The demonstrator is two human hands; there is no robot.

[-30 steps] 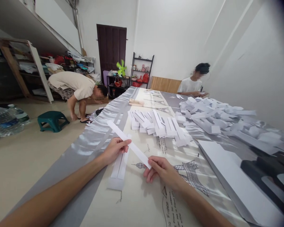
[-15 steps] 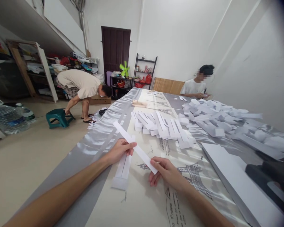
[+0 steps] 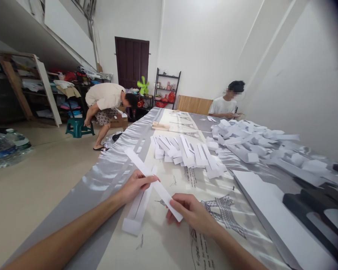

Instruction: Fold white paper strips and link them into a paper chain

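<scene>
A long white paper strip slants between my two hands above the table. My left hand pinches it near the middle with thumb and fingers. At its near end, my right hand grips the strip, thumb on top and fingers curled beneath. Below my left hand lies a folded white paper piece with a slit down its length; my hand hides part of it. Just beyond, several folded paper pieces lie in an overlapping row.
The tablecloth is grey and cream with Eiffel Tower drawings. A heap of cut paper and a stack of white sheets lie on the right. A seated person works at the far right; another bends over a green stool on the left.
The view has shifted slightly, and both hands keep their hold on the strip. At the left, the bending person has moved the green stool farther back.
</scene>
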